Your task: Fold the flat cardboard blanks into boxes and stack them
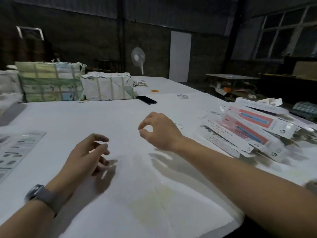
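Nearest the camera, both forearms reached in from the bottom of the frame over the white worktop (130,117). The left hand (84,157), lower left of centre, hovered with fingers loosely spread and curled; its grip was wide and held nothing. A grey watch (40,194) sat on that wrist. The right hand (159,131), at centre frame, was raised above the worktop with thumb and forefinger nearly meeting; its grip was narrow, and nothing could be made out between the fingertips.

At the left edge, mid-height, a flat printed blank (15,150) lay on the worktop. At the right, mid-height, a loose pile of folded boxes (248,127), white with pink panels, lay heaped at mixed angles. A rubber band (179,125) lay just beyond the right hand.

Farther back, a black phone (148,100), a tape roll (182,96) and an orange ring (155,90) rested well apart. In the upper left, two strapped wrapped bundles (51,81) stood side by side. A standing fan (138,58) stood beyond the worktop, upper centre.
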Available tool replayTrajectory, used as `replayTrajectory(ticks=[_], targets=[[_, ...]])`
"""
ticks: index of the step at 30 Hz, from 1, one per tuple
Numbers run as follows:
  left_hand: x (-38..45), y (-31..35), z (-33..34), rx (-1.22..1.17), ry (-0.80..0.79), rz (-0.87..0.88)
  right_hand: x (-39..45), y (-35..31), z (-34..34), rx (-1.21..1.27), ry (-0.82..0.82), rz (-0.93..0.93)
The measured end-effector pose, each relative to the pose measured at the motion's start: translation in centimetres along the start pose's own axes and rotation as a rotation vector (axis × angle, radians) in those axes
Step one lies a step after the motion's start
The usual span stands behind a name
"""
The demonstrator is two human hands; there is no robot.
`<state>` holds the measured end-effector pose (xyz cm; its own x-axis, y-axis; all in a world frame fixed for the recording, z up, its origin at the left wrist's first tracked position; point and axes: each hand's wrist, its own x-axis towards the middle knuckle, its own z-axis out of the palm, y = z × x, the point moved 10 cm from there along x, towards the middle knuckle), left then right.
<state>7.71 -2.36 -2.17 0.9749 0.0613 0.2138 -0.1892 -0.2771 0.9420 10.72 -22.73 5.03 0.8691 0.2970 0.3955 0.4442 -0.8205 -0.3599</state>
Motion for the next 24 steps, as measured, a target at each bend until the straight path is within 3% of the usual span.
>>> replayTrajectory(ticks=[6, 8, 12, 17, 21, 24], targets=[[0.5, 0.7, -2.5, 0.352, 0.118, 0.1, 2.5, -7.5, 7.9, 0.426, -0.032, -0.036], [0.9, 0.5, -4.4, 0.541, 0.21, 0.082, 2.1, -7.8, 9.7, 0.443, -0.041, -0.056], [1.2, -0.2, -9.4, 0.848, 0.383, -0.045, 1.6, -6.8, 9.8, 0.507, 0.041, -0.122], [1.1, -2.8, -16.3, 1.152, 0.456, -0.33, 1.6, -6.6, 10.6, 0.555, -0.02, -0.121], [1.1, -5.9, -17.2, 1.105, 0.324, -0.481, 1.5, -7.4, 10.7, 0.535, -0.045, -0.169], [1.4, -5.8, -16.1, 1.137, 0.267, -0.457, 1.5, -7.1, 10.8, 0.553, -0.052, -0.156]])
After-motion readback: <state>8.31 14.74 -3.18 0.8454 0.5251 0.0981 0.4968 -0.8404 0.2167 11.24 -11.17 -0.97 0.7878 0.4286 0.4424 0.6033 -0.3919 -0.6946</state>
